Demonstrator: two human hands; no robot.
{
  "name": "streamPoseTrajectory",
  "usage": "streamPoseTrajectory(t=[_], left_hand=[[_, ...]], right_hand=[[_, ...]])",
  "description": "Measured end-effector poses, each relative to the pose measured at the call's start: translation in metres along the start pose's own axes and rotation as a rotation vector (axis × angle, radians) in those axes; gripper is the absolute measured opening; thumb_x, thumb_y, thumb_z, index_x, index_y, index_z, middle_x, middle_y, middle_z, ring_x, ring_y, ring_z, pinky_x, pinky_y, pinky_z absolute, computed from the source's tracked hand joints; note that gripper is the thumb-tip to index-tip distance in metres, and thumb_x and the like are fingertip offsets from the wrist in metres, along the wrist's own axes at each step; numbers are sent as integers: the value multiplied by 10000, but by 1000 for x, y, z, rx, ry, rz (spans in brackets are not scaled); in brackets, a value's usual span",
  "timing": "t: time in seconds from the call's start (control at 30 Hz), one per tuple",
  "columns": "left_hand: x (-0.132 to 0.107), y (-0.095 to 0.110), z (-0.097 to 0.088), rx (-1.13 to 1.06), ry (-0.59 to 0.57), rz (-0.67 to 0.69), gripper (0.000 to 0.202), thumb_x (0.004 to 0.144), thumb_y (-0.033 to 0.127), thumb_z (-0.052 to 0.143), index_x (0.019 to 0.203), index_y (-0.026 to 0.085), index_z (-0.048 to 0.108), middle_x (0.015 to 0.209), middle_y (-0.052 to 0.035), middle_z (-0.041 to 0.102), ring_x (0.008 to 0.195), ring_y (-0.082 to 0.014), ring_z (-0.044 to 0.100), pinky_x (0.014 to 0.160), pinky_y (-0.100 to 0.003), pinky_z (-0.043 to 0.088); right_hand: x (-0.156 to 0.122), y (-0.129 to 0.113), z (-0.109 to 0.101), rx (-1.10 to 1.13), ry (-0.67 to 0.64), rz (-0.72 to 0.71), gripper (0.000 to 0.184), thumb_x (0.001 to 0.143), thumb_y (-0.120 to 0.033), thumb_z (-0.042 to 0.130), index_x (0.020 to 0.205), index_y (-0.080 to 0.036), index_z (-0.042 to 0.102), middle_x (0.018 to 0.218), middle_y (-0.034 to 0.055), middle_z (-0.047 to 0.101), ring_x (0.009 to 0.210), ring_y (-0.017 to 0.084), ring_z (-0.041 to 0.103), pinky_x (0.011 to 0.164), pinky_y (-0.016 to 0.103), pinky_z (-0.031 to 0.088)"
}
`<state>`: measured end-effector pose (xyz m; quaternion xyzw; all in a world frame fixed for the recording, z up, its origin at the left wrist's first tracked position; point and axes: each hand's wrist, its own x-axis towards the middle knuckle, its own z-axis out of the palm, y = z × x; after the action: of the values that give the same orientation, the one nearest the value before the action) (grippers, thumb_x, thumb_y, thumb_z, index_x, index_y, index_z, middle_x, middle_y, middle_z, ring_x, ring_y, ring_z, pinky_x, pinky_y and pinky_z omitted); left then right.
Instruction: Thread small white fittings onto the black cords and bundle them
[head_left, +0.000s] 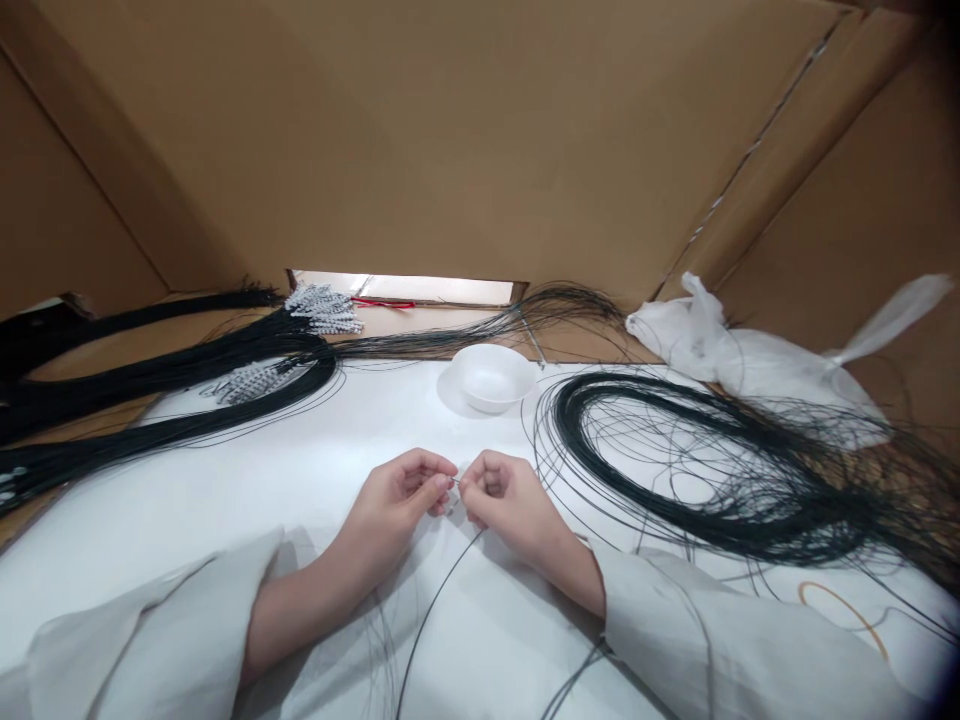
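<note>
I see my left hand [397, 500] and right hand [501, 497] meeting just in front of the white bowl [490, 377], fingers of both pinching one thin black cord [435, 600] that trails back over the counter [225, 490] toward me.

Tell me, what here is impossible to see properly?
Head view only:
- The tiny piece pinched between left hand and right hand: too small, covered by fingertips.
- The white bowl: its contents are hidden by the rim.
- The white plastic bag: opaque.
- The black cord bundles: cut off at the left edge.
</note>
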<state>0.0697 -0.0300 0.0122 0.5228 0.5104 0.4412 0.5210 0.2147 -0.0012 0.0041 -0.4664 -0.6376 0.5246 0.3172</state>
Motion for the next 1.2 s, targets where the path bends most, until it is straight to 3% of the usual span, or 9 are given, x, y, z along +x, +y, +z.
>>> streamPoseTrajectory(t=[0.43,0.63,0.87,1.2], left_hand=[[0,0,-1,67,9,19,109,789,234,533,825,145,583,675,6,565,630,-114,511,623,-225,401],[-2,0,-2,168,1,55,124,789,218,509,832,158,609,776,-21,628,702,-140,557,661,-236,417],[3,-4,-4,100,-13,33,146,784,249,522,824,138,608,649,-7,572,626,-130,514,613,-237,403],[0,2,-2,90,5,43,113,776,241,534,798,142,582,744,-23,602,660,-133,532,641,-244,417]], right_hand=[[0,-2,0,-1,1,10,39,658,-183,505,636,-171,475,502,-40,487,462,83,453,448,198,337],[2,-2,-1,7,-19,13,42,671,-183,506,642,-166,482,503,-38,498,459,81,464,445,193,343],[1,-4,-1,90,-53,26,55,696,-193,528,672,-146,513,494,-33,518,438,64,464,445,180,356],[2,-8,-3,183,-72,83,69,693,-175,555,652,-139,514,491,-23,546,428,57,467,444,175,378]])
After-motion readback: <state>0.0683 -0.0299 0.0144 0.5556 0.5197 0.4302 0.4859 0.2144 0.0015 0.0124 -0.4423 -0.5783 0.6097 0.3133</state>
